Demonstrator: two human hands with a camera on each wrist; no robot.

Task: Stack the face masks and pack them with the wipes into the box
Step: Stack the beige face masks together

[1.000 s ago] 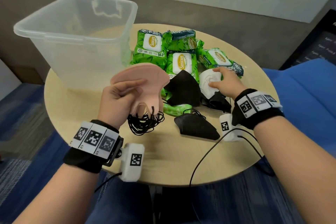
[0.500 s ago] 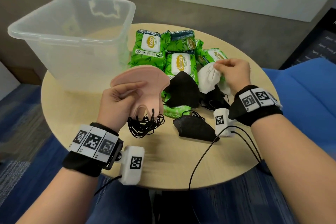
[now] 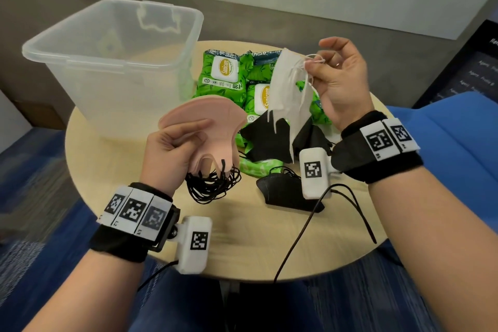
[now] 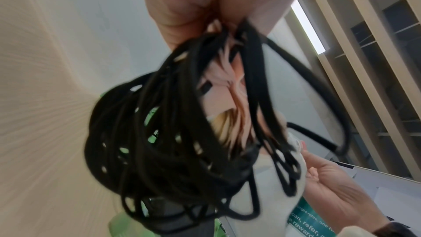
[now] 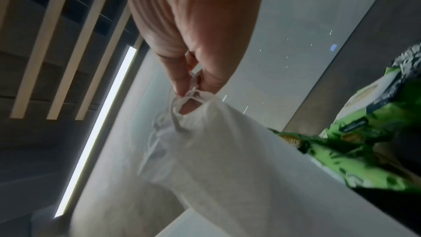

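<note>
My left hand (image 3: 175,148) grips a stack of pink face masks (image 3: 204,116) above the table, their black ear loops (image 3: 213,183) hanging in a tangle (image 4: 173,132). My right hand (image 3: 339,75) is raised over the wipes and pinches the ear loops of a white mask (image 3: 288,91), which dangles below the fingers (image 5: 205,150). Black masks (image 3: 269,137) lie on the table under it, and another black mask (image 3: 285,191) lies nearer me. Green wipes packs (image 3: 223,75) are piled at the table's far side. The clear plastic box (image 3: 80,54) stands at the left.
The round wooden table (image 3: 242,245) has bare surface toward me, crossed by a black wrist-camera cable (image 3: 296,240). A blue seat (image 3: 444,143) is at the right. Blue carpet lies below.
My right hand has picked the white mask up off the pile and raised it by its ear loops. The left hand still holds the pink stack in about the same place.
</note>
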